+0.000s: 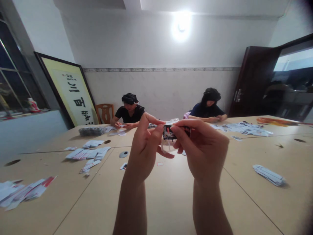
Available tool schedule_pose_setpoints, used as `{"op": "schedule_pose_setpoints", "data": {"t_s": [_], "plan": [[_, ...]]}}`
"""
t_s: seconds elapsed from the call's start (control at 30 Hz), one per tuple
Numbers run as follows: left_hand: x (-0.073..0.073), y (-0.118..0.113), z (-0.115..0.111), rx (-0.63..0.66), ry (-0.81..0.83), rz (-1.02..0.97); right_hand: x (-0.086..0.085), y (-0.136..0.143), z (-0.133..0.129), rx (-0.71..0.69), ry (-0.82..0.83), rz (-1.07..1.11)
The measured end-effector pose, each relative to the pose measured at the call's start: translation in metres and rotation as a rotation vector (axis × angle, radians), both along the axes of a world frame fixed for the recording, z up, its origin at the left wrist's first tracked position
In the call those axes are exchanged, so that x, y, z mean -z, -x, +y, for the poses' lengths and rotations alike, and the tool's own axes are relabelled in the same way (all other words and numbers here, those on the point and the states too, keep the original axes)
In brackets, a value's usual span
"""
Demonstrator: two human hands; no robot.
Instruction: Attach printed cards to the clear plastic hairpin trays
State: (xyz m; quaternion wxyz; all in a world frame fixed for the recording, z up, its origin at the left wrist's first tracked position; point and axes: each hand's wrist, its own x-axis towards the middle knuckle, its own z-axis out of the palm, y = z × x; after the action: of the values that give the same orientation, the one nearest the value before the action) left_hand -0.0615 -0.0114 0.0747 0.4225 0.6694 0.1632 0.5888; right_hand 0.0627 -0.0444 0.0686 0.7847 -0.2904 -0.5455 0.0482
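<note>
Both hands are raised above the table at the middle of the head view. My right hand (204, 145) pinches a small dark printed card (168, 133) with a red patch between thumb and forefinger. A whitish, see-through plastic sleeve (168, 146) shows just below and behind the card. My left hand (146, 143) is closed at the left edge of the sleeve and card, thumb and forefinger pressed together. Whether the card is inside the sleeve or in front of it I cannot tell. The fingers hide part of both.
Paper slips (88, 153) lie in piles on the left of the table (166, 202), with more slips (30, 192) nearer. A folded stack (269, 175) lies right. Two people (129, 112) sit across, one by a spread pile (244, 128). A round metal cap (123, 154) sits left of my hands.
</note>
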Motion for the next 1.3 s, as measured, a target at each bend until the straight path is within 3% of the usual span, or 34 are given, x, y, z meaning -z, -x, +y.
{"op": "schedule_pose_setpoints", "data": {"t_s": [0.8, 1.03, 1.3], "plan": [[-0.0026, 0.0017, -0.0038, 0.044, 0.061, 0.016, -0.0012, 0.0005, -0.0015, 0.031, -0.018, 0.012], [0.0000, 0.0030, 0.0019, 0.142, -0.020, -0.009, -0.0005, 0.0008, -0.0015, 0.032, -0.029, 0.010], [-0.0029, 0.0012, -0.0048, 0.108, -0.004, 0.002, -0.0004, 0.0008, -0.0013, 0.046, -0.038, 0.004]]}}
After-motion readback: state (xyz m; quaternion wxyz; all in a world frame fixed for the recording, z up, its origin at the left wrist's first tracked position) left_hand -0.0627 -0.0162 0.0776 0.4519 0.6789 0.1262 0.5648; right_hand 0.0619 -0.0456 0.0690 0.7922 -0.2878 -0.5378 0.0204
